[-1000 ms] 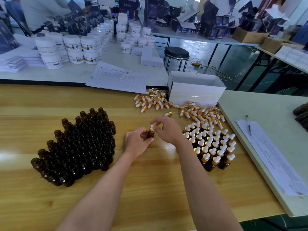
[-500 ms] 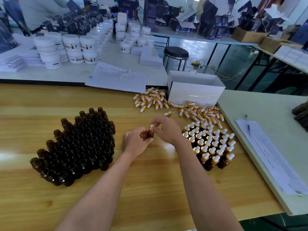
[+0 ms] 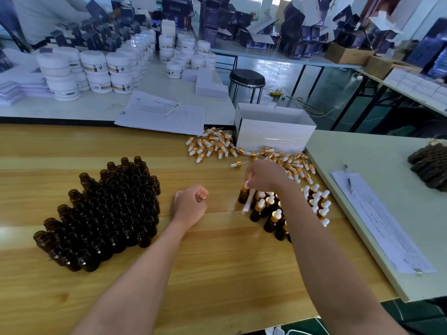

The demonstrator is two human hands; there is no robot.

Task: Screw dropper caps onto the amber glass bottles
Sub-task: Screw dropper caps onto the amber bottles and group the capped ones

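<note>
Left of both hands stand many open amber bottles [image 3: 104, 209] with no caps on. The left hand [image 3: 191, 204] is curled in a fist and holds nothing. The right hand [image 3: 263, 176] pinches the top of one capped bottle [image 3: 243, 195], which is just beside the other capped bottles [image 3: 271, 213]. Loose dropper caps [image 3: 212, 146] lie behind that grip, next to a white box [image 3: 273, 134].

Bright daylight, wide-angle distortion, slight blur

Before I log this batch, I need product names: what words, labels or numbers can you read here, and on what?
None can be read.
White jars: labels blurred.
Paper form: print too small.
White box: faint mark, illegible.
Dark cartons: print blurred.
</note>
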